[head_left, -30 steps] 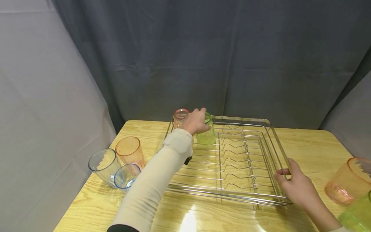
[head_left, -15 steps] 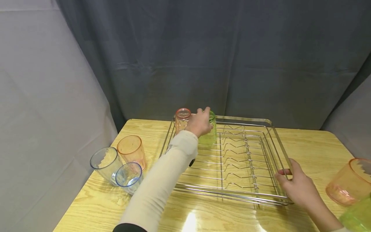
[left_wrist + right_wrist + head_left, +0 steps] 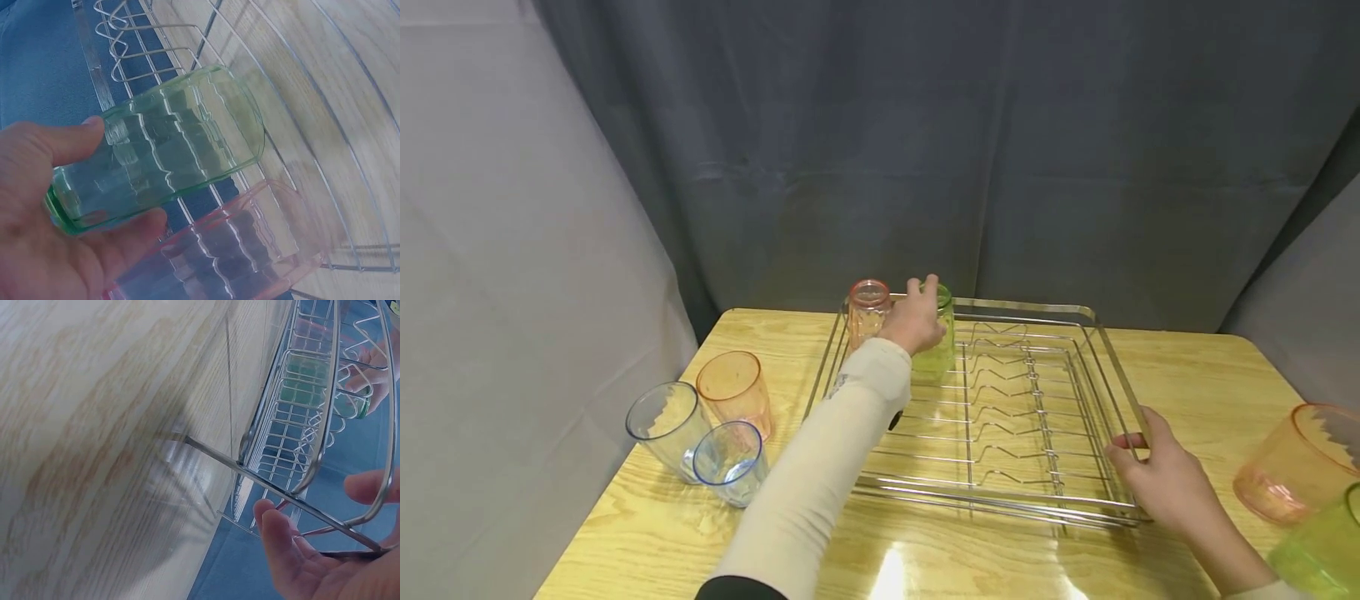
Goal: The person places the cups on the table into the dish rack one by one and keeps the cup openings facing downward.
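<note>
My left hand (image 3: 913,321) holds a green tumbler (image 3: 937,354) by its upper end, at the back left of the wire dish rack (image 3: 970,417). In the left wrist view, thumb and fingers lie on either side of the green tumbler (image 3: 169,147), close to its thick base; it stands upside down over the rack wires. Right beside it is an upside-down pink-orange tumbler (image 3: 868,308), partly hidden by the hand. My right hand (image 3: 1168,479) grips the rack's right side rail near the front corner, fingers curled round the metal in the right wrist view.
Left of the rack, a grey-blue tumbler (image 3: 662,442), an orange tumbler (image 3: 741,396) and a blue-rimmed tumbler (image 3: 730,475) stand grouped on the wooden table (image 3: 820,558). At the right edge are another orange tumbler (image 3: 1292,475) and a yellow-green tumbler (image 3: 1322,550). Dark curtain hangs behind.
My left hand and forearm have shifted slightly right with the green tumbler, uncovering more of the pink-orange one. My right hand keeps its grip on the rack.
</note>
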Motion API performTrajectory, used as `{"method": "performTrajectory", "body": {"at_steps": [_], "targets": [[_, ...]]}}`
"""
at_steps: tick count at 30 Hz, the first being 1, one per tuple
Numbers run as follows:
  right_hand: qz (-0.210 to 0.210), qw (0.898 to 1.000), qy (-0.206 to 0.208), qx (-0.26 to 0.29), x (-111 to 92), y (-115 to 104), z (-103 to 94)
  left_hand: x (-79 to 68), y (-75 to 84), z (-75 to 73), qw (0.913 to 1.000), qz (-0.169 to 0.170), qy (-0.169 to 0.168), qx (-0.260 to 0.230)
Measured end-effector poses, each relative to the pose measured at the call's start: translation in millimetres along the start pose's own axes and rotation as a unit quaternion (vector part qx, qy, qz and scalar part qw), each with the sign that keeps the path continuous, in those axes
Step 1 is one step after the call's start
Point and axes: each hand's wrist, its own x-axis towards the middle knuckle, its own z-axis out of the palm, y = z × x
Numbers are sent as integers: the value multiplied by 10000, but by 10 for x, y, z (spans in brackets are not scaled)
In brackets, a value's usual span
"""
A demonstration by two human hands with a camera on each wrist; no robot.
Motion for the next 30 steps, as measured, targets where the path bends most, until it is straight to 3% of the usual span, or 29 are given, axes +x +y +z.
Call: {"method": "performTrajectory", "body": {"at_steps": [5,10,18,24,27,30], "targets": [[-5,10000,-7,23,-22,7,20,4,-3,12,9980,-43,113,613],[-11,10000,-35,12,-32,9,21,-13,19,26,9983,-73,85,572],[-22,10000,-61,60,2,-42,31,-34,-10,-39,9894,254,562,1317],[-68,9999,-95,50,28,-63,45,-89,-21,-100,9918,227,652,1079],[-36,9999,-136,52,33,-63,45,-152,16,-149,9917,534,855,797],[-48,9999,-141,46,40,-50,43,-264,64,-247,9864,970,1145,668]]}}
